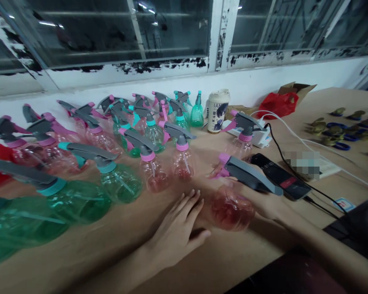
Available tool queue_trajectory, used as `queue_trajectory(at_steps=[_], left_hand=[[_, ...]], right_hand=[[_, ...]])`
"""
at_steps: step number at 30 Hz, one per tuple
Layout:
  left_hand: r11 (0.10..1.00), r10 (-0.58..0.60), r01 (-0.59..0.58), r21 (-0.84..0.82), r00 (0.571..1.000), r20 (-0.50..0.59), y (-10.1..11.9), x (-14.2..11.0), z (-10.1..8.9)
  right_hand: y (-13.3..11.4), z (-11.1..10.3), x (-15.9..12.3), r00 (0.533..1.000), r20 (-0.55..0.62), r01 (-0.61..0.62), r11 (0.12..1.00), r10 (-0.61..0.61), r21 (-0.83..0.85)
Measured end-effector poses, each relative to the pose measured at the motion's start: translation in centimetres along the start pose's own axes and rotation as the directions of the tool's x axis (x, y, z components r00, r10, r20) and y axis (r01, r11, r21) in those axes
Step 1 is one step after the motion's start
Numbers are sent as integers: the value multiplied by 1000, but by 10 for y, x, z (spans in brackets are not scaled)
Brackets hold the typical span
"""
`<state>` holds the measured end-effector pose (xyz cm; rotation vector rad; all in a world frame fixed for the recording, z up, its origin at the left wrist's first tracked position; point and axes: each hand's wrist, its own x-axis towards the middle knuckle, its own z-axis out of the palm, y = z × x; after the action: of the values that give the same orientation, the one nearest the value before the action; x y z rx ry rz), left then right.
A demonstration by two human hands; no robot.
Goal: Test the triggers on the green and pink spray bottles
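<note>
My left hand (pixel 184 222) lies over the brown tabletop, palm down, its fingers stretched out and the thumb apart. To its right is a clear pink spray bottle (pixel 233 208) with a grey and pink trigger head, tilted a little. My right hand (pixel 263 200) is behind this bottle with its fingers round the neck, below the head; the bottle and head cover much of the hand. Just beyond my left fingertips stand two more pink spray bottles (pixel 184 161). Left of them is a green spray bottle (pixel 119 181) with a grey and teal head.
Many more pink and green spray bottles (pixel 98 141) crowd the left and back of the table. A paper cup (pixel 217 110), a red plastic bag (pixel 277 104), a phone (pixel 279 175), a white power strip (pixel 260 136) with cables, and small brass-coloured parts (pixel 334 130) lie to the right.
</note>
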<state>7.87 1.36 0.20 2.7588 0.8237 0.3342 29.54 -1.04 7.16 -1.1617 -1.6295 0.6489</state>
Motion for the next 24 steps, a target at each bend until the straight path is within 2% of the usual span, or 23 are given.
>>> queue_trajectory(at_steps=[10,16,21,24], left_hand=[[999,22,-22,37,1000,6,-1,1,2],[1000,22,-22,7,999,-25,-3,0,4],[1000,22,-22,18,999,-24,-2,0,4],[999,18,-18,38,1000,-10,-2,1,3]], right_hand=[[-2,4,-3,987,-140,-92,991,78,-99],[-3,6,-2,992,-119,-48,998,42,-44],[-6,9,-2,990,-124,-70,997,73,25],[-9,11,-3,993,-107,-50,997,44,-55]])
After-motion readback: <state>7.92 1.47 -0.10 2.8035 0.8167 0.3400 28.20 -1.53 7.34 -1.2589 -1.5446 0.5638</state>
